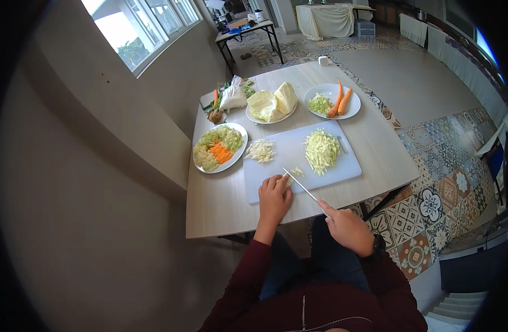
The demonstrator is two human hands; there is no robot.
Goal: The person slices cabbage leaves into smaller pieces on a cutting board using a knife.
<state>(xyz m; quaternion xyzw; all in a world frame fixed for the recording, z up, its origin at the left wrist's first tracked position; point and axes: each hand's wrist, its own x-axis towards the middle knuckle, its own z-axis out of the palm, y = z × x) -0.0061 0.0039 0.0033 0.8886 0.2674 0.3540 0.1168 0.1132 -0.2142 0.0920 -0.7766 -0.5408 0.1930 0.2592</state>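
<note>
My right hand (349, 228) is closed round the handle of a kitchen knife (302, 186), its blade slanting up and left over the white cutting board (254, 188). My left hand (275, 196) rests at the board's near edge with curled fingers against the blade's left side; whatever lies beneath the fingertips is hidden. A few pale cut bits (297, 172) lie just right of the blade. Farther up the board are a big heap of shredded cabbage (321, 151) on the right and a smaller heap of whitish strips (260, 150) on the left.
Left of the board stands a plate of shredded vegetables (227, 138) with orange carrot strips. Behind are a plate of cabbage pieces (271, 105), a plate with carrots (339, 102) and shreds, and a plastic bag (234, 96) beside leafy vegetables. A wall borders the left.
</note>
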